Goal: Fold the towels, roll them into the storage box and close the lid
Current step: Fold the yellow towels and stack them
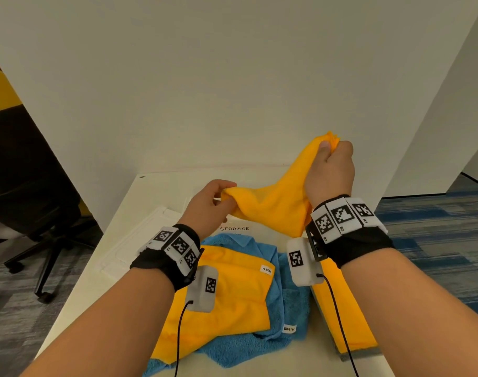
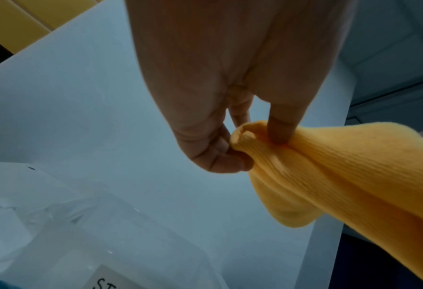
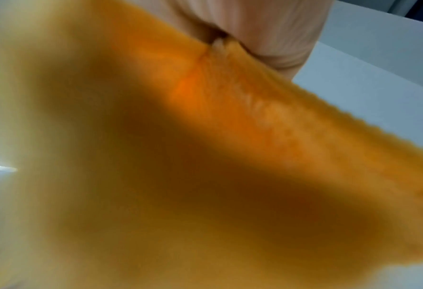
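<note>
My left grip [image 1: 214, 203] pinches one end of yellow towel [image 1: 273, 205], thumb and fingers clamped, above storage box [image 1: 140, 240] on desk [image 1: 156, 186]. Right grip [image 1: 331, 170] higher, fist bunched round other end. Right wrist view blurred, probably same cloth. More yellow and blue towels [image 1: 292, 306] lie below.

White table [image 1: 150, 191] carries storage box [image 1: 140, 240], blue towel [image 1: 248, 346], folded yellow towel [image 1: 349, 325].
</note>
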The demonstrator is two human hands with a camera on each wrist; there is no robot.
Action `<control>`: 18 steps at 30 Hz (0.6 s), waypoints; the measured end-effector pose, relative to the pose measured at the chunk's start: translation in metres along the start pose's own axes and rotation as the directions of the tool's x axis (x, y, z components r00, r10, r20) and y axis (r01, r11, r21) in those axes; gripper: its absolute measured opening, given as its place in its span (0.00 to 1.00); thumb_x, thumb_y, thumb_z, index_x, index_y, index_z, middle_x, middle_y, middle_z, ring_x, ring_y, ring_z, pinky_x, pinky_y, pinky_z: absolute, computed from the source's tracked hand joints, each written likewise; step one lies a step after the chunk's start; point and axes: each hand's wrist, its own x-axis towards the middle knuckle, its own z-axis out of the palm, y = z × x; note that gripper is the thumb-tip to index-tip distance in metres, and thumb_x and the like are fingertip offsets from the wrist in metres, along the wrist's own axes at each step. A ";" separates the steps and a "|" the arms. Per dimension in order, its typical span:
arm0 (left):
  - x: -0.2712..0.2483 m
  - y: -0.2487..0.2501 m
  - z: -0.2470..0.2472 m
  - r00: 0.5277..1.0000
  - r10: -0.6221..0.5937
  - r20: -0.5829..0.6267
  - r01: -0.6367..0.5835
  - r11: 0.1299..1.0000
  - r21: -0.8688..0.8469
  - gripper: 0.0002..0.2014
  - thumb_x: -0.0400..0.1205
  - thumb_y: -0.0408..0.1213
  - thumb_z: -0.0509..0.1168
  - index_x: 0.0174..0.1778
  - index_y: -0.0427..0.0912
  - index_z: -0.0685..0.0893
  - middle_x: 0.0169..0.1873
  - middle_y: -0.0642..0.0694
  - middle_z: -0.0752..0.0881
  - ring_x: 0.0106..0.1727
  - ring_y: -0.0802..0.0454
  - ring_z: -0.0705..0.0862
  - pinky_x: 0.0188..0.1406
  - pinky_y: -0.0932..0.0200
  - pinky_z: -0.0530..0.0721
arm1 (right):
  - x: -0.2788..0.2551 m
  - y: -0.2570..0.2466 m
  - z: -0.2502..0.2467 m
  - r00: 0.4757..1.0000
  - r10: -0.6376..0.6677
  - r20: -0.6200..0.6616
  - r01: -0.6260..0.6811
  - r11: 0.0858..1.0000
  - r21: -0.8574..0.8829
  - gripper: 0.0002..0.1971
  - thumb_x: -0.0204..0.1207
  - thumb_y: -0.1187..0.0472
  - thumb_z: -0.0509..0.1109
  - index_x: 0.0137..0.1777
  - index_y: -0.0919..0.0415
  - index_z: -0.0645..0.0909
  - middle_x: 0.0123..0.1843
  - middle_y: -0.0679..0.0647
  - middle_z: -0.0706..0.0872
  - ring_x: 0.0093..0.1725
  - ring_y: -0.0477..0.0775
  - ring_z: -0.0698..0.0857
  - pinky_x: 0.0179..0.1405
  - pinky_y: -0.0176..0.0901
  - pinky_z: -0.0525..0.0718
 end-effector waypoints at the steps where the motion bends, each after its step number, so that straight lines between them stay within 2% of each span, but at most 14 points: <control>1: 0.000 0.000 0.001 1.000 0.007 -0.018 -0.007 1.000 0.004 0.11 0.81 0.38 0.65 0.57 0.57 0.79 0.52 0.51 0.84 0.46 0.47 0.86 0.45 0.50 0.88 | -0.001 -0.001 0.001 1.000 -0.005 0.003 0.005 1.000 0.005 0.17 0.89 0.54 0.49 0.63 0.68 0.68 0.34 0.46 0.69 0.38 0.52 0.74 0.33 0.38 0.64; 3: 0.001 0.001 0.004 0.997 0.033 -0.067 -0.031 0.999 0.032 0.09 0.79 0.36 0.67 0.51 0.53 0.79 0.47 0.50 0.83 0.43 0.48 0.85 0.42 0.52 0.86 | -0.004 -0.003 0.002 1.000 -0.025 0.011 0.025 1.000 0.015 0.17 0.89 0.54 0.49 0.62 0.69 0.69 0.34 0.46 0.69 0.32 0.47 0.72 0.28 0.40 0.61; 5: 0.004 0.000 0.006 0.991 0.049 -0.125 -0.036 0.994 0.107 0.08 0.77 0.32 0.66 0.49 0.47 0.77 0.40 0.49 0.81 0.38 0.52 0.80 0.35 0.59 0.80 | -0.005 -0.004 0.003 0.999 -0.042 0.018 0.042 0.999 0.018 0.17 0.89 0.54 0.49 0.62 0.68 0.69 0.34 0.47 0.69 0.31 0.42 0.69 0.25 0.42 0.62; 8: 0.007 -0.003 0.002 0.978 0.003 -0.210 0.040 0.980 0.197 0.08 0.77 0.27 0.63 0.46 0.43 0.75 0.33 0.50 0.77 0.33 0.55 0.75 0.27 0.61 0.71 | -0.002 -0.005 0.001 0.999 -0.053 0.004 0.053 0.999 0.010 0.16 0.89 0.54 0.49 0.61 0.68 0.69 0.34 0.46 0.69 0.31 0.41 0.69 0.22 0.29 0.68; 12: 0.007 -0.008 -0.009 0.972 -0.031 -0.234 0.084 0.973 0.217 0.11 0.75 0.23 0.60 0.44 0.45 0.74 0.34 0.47 0.79 0.36 0.44 0.81 0.30 0.55 0.79 | 0.005 -0.002 -0.003 0.998 -0.046 -0.045 0.047 0.999 0.015 0.16 0.89 0.55 0.49 0.62 0.69 0.69 0.33 0.46 0.69 0.30 0.41 0.69 0.22 0.25 0.68; 15: 0.009 -0.007 -0.011 0.972 -0.023 -0.236 0.065 0.983 0.173 0.14 0.77 0.23 0.54 0.46 0.47 0.75 0.36 0.41 0.83 0.39 0.38 0.86 0.37 0.43 0.87 | 0.003 -0.001 -0.002 0.998 -0.047 -0.052 0.047 0.999 -0.004 0.12 0.89 0.56 0.49 0.59 0.63 0.68 0.33 0.46 0.69 0.29 0.41 0.69 0.22 0.25 0.68; 16: 0.009 -0.006 -0.011 0.969 -0.026 -0.246 0.064 0.987 0.148 0.15 0.77 0.23 0.53 0.48 0.48 0.76 0.38 0.39 0.83 0.41 0.37 0.86 0.39 0.39 0.88 | 0.001 -0.001 0.000 0.998 -0.048 -0.048 0.048 0.999 -0.008 0.10 0.89 0.55 0.49 0.57 0.61 0.67 0.33 0.46 0.69 0.29 0.41 0.69 0.22 0.27 0.69; 18: 0.009 -0.004 -0.009 0.963 -0.020 -0.270 0.052 0.993 0.110 0.15 0.78 0.24 0.53 0.49 0.47 0.77 0.40 0.36 0.83 0.42 0.37 0.84 0.41 0.37 0.88 | -0.002 -0.003 0.002 0.998 -0.049 -0.031 0.049 0.999 -0.007 0.10 0.89 0.55 0.49 0.56 0.61 0.67 0.33 0.46 0.69 0.30 0.44 0.70 0.24 0.36 0.67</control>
